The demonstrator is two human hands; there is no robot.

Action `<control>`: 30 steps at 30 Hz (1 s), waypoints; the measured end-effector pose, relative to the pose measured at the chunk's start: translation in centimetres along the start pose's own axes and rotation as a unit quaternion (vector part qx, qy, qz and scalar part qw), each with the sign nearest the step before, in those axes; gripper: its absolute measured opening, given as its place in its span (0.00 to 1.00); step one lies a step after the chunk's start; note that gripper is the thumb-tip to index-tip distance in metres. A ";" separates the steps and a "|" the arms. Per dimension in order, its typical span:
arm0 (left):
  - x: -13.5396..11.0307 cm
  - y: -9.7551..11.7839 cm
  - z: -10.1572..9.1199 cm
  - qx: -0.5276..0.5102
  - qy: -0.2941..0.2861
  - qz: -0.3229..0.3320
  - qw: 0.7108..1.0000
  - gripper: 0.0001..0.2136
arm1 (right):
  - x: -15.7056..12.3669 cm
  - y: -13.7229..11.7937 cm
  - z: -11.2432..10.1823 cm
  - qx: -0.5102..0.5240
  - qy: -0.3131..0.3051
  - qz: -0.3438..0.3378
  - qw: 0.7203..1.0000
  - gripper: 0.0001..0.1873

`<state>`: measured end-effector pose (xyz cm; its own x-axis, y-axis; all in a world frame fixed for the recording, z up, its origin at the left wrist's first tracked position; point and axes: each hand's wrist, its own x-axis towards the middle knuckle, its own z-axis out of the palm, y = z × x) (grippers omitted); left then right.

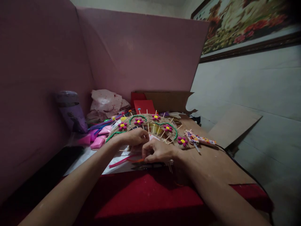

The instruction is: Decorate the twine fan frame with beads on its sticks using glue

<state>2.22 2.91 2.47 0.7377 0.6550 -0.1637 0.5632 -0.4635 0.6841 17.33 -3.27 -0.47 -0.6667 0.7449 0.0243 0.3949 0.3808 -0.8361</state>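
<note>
The twine-wrapped ring (150,122) lies just beyond both hands, arching left to right with its curve away from the person and flowers (122,126) and short sticks set on it. The left hand (135,137) is the nearer, bent over the ring's inner side; the right hand (160,150) sits lower and closer to the body. An orange strip (135,160) runs leftward from the right fingertips, its long axis crosswise, near a pink strip (117,162). Both hands are curled, but in this dim light I cannot tell whether either grips anything. Scissors (139,167) lie below them.
</note>
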 end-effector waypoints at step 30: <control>0.8 0.9 2.1 -0.251 0.091 0.020 0.964 0.15 | 1.7 2.1 -1.7 0.268 0.520 -0.113 0.803 0.13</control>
<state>4.10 1.72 1.46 0.6525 0.7571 -0.0337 0.2509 -0.1738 0.9523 18.16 -0.27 -1.25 0.3143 0.8507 0.4214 -0.1761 0.4884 -0.8547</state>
